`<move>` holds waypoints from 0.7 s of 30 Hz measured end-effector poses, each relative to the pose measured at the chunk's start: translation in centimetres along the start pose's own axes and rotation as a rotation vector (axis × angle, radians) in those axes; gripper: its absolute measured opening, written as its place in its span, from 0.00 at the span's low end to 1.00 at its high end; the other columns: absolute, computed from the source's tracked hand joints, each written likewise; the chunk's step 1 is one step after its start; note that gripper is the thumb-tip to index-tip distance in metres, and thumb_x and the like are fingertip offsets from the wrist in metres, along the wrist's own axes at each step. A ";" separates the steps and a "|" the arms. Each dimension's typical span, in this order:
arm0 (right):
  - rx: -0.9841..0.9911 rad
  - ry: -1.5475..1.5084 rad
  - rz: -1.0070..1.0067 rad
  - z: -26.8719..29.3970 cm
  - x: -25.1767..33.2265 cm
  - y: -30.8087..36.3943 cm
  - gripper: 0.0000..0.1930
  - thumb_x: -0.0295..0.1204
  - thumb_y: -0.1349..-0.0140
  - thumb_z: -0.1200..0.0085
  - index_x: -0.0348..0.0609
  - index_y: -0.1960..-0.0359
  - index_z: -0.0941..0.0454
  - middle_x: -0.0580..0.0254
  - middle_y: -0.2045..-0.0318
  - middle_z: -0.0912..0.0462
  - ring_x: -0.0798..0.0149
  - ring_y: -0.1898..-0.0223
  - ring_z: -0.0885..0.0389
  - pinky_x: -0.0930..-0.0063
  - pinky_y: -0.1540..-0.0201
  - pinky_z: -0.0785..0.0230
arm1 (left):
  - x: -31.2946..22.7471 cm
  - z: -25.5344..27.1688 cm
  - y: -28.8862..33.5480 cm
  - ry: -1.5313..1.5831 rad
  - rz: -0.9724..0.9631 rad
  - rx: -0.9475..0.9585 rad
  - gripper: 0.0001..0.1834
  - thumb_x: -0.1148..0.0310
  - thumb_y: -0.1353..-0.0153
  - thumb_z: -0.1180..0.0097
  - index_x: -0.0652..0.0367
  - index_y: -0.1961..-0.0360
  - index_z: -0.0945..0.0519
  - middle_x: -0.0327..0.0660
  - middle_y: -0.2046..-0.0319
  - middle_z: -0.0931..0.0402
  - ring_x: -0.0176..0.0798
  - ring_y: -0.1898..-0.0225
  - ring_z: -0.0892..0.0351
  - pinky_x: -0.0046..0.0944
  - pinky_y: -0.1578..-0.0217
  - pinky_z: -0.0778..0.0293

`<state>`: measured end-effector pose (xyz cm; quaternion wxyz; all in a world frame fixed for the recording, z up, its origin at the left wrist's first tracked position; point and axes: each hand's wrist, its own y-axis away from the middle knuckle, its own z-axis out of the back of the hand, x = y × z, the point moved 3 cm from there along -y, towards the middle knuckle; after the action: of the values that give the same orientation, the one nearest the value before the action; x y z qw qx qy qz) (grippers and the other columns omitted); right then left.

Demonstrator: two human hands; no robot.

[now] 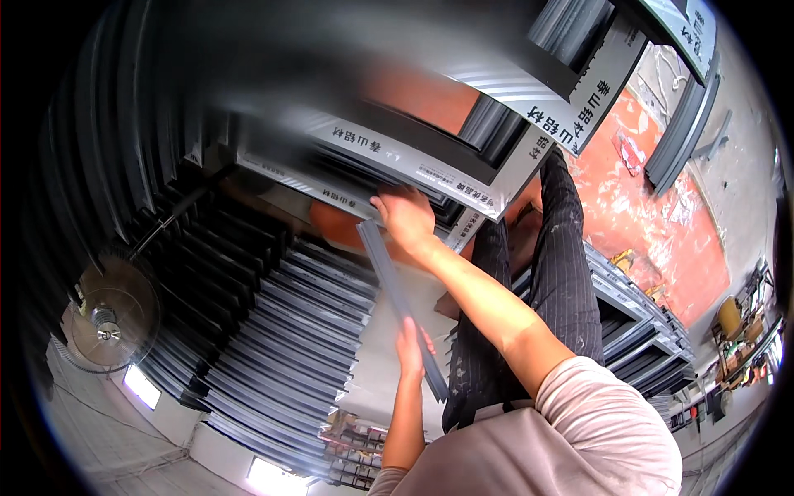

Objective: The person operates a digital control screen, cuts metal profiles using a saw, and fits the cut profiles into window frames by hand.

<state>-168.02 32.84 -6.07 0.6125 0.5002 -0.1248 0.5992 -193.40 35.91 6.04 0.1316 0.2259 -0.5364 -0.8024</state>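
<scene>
A long grey metal profile strip (383,260) slants across the middle of the view. My left hand (411,349) is wrapped round it toward its lower end, closed. Farther up, my right hand (407,218) lies against a stack of dark rectangular metal frames (356,136) covered in white printed film. Its fingers curl at the frame's near edge, partly hidden, and the thumb points left. The strip's upper end sits just below that hand, apart from the thumb as far as I can see.
Many grey profiles (281,347) lie in a rack at left, near a round fan (107,318). More wrapped frames (637,318) stand at right. Orange sheeting (662,240) covers the floor beyond my legs (562,248), with curved dark profiles (686,124) on it.
</scene>
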 end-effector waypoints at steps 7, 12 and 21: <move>-0.032 -0.003 0.006 0.2 0.0 0.1 0.13 0.41 0.37 0.48 0.45 0.69 0.20 0.55 0.66 0.19 0.49 0.58 0.23 0.56 0.55 0.30 | -0.1 -0.5 0.3 -0.008 -0.018 -0.053 0.29 0.39 0.34 0.54 0.57 0.70 0.31 0.37 0.83 0.32 0.34 0.86 0.31 0.35 0.84 0.31; -0.007 0.001 0.001 0.1 0.3 0.2 0.13 0.41 0.37 0.49 0.45 0.66 0.20 0.55 0.64 0.20 0.49 0.58 0.22 0.56 0.55 0.30 | -0.7 -0.5 0.6 -0.012 -0.022 -0.095 0.30 0.37 0.36 0.54 0.57 0.72 0.30 0.37 0.84 0.33 0.35 0.86 0.31 0.35 0.84 0.31; 0.054 0.119 0.077 -0.3 -0.2 -0.2 0.15 0.40 0.37 0.49 0.39 0.68 0.23 0.46 0.67 0.18 0.44 0.63 0.20 0.51 0.59 0.28 | -2.5 0.1 2.4 0.089 -0.202 -0.150 0.26 0.41 0.34 0.53 0.56 0.68 0.32 0.38 0.82 0.32 0.34 0.85 0.31 0.34 0.84 0.31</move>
<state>-168.01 33.00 -6.49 0.5818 0.4748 -0.0911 0.6540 -191.30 36.19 8.81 0.0906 0.3037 -0.4432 -0.8385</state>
